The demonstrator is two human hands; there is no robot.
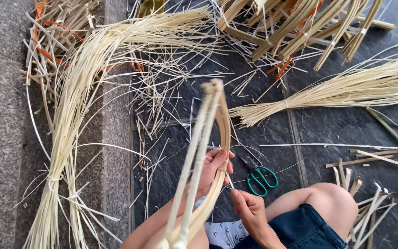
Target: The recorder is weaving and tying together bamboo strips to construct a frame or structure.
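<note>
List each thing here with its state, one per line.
Bent bamboo-strip frame: held upright, arched at top.
Left hand: gripping the frame.
Right hand: pinching a thin strip against the frame.
Green-handled scissors: lying on the dark floor, closed.
Long pale strip bundle: tied, curved, lying flat.

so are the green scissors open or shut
Shut: the green-handled scissors lie flat on the dark floor, handle loops side by side and the blades together in one point, beside the right hand.
</note>
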